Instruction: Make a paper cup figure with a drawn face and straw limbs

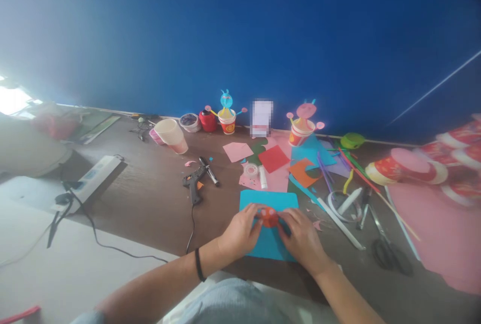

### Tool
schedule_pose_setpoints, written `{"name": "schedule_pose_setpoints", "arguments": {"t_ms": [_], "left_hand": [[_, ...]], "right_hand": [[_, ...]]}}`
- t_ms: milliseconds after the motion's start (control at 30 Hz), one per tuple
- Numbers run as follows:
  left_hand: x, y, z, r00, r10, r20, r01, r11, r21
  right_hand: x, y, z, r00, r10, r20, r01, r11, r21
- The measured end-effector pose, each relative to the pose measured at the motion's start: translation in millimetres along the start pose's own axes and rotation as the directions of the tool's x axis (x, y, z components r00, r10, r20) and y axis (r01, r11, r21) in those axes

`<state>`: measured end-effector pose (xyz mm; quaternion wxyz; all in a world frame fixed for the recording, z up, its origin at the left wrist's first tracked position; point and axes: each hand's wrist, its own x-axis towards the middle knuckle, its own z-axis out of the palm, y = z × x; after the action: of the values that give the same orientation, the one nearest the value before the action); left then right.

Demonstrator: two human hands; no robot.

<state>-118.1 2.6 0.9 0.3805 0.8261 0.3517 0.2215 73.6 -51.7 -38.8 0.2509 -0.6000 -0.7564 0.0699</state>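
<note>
Between both hands is a small red paper circle (269,217) with two pale dots near its top, over a sheet of blue paper (270,250). My left hand (240,231) pinches its left edge between thumb and fingers. On the other side, my right hand (300,236) grips the right edge, with its fingers curled. Just beyond the blue sheet lie a white glue stick (262,177), a roll of clear tape (250,169) and a red paper square (274,158).
A glue gun (194,184) and a black pen (212,176) lie to the left. Paper-cup figures (227,122) (300,133) stand along the wall. Scissors (387,244), pipe cleaners (351,179) and stacked red cups (462,148) are on the right. A power strip (92,179) sits far left.
</note>
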Motion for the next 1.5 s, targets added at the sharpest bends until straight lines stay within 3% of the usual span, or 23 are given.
{"name": "schedule_pose_setpoints", "arguments": {"t_ms": [133, 233, 533, 667, 867, 1000, 1167, 1267, 1333, 1400, 1500], "left_hand": [[-9, 2, -1.3, 0.984, 0.115, 0.138, -0.154, 0.935, 0.319], [-13, 1, -0.4, 0.969, 0.147, 0.198, -0.218, 0.886, 0.409], [-14, -4, -3.3, 0.938, 0.164, 0.306, -0.312, 0.787, 0.532], [-14, -4, -4.8, 0.927, 0.17, 0.334, -0.339, 0.757, 0.558], [-12, -4, -7.4, 0.915, 0.161, 0.37, -0.354, 0.759, 0.546], [-12, -3, -9.8, 0.918, 0.155, 0.366, -0.351, 0.747, 0.564], [-8, -4, -12.1, 0.924, 0.161, 0.346, -0.35, 0.718, 0.602], [-9, -4, -15.7, 0.937, 0.181, 0.299, -0.327, 0.755, 0.568], [-12, -1, -19.9, 0.954, 0.193, 0.229, -0.287, 0.813, 0.507], [-18, 5, -23.6, 0.97, 0.199, 0.142, -0.241, 0.883, 0.403], [-28, 12, -23.0, 0.979, 0.195, 0.061, -0.204, 0.955, 0.216]], "right_hand": [[2, -5, -4, 0.998, -0.011, 0.061, 0.014, 0.999, -0.044], [3, -8, -5, 0.993, 0.019, 0.117, -0.009, 0.996, -0.084], [2, -7, -10, 0.99, -0.015, 0.142, 0.014, 1.0, 0.009], [2, -5, -8, 0.996, 0.01, 0.089, -0.017, 0.997, 0.078], [1, -9, -8, 0.99, 0.0, 0.142, 0.001, 1.0, -0.007], [-2, -11, -9, 0.997, 0.034, 0.072, -0.039, 0.998, 0.058], [-7, -16, -8, 0.997, 0.018, 0.079, -0.016, 0.999, -0.03], [-14, -17, -11, 0.995, 0.042, -0.087, -0.036, 0.997, 0.062], [-23, -18, -16, 0.96, 0.102, -0.259, -0.065, 0.987, 0.148], [-34, -19, -20, 0.893, 0.234, -0.384, -0.144, 0.958, 0.249], [-51, -18, -23, 0.77, 0.496, -0.402, -0.309, 0.84, 0.446]]}}
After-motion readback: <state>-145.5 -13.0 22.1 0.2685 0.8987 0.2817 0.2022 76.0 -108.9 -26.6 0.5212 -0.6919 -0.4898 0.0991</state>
